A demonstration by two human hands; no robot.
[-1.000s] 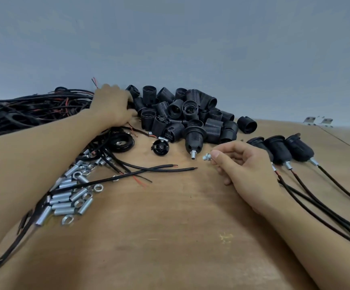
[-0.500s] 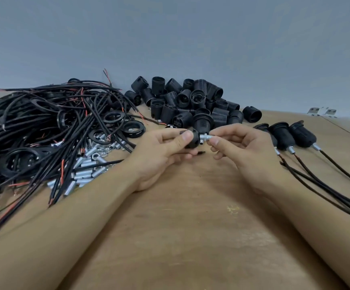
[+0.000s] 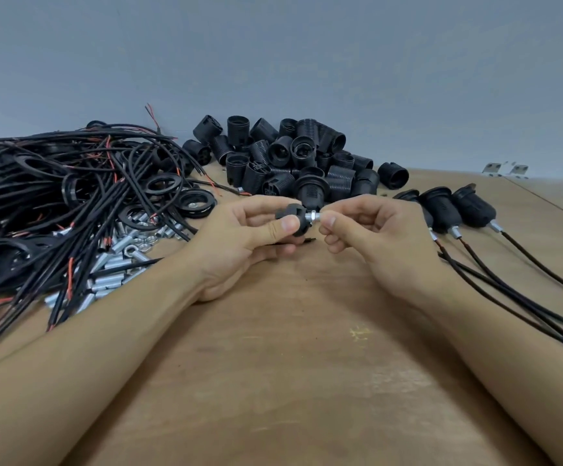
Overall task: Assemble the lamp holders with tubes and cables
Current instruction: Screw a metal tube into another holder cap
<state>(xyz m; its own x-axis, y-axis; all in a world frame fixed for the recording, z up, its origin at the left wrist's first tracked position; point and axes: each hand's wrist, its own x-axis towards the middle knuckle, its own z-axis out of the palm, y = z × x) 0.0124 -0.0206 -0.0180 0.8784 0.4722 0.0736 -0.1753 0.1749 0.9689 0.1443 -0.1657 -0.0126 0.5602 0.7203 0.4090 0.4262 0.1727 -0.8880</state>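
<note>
My left hand [image 3: 239,240] grips a small black lamp-holder cap [image 3: 291,214] between thumb and fingers, above the middle of the wooden table [image 3: 273,381]. My right hand [image 3: 370,237] pinches a short silver threaded tube [image 3: 314,216] whose end sits in the cap's hole. A short black cable end [image 3: 308,240] shows just under the cap. Behind the hands lies a heap of black lamp holders [image 3: 293,156].
A tangle of black and red cables with black rings [image 3: 71,196] fills the left side. Loose silver tubes and nuts [image 3: 118,260] lie beside it. Three assembled holders with cables [image 3: 455,210] lie at the right. Metal brackets [image 3: 505,169] sit far right by the wall.
My left hand came back from the cable pile holding the black cap. Both hands met at the table's middle, and the tube now sits against the cap.
</note>
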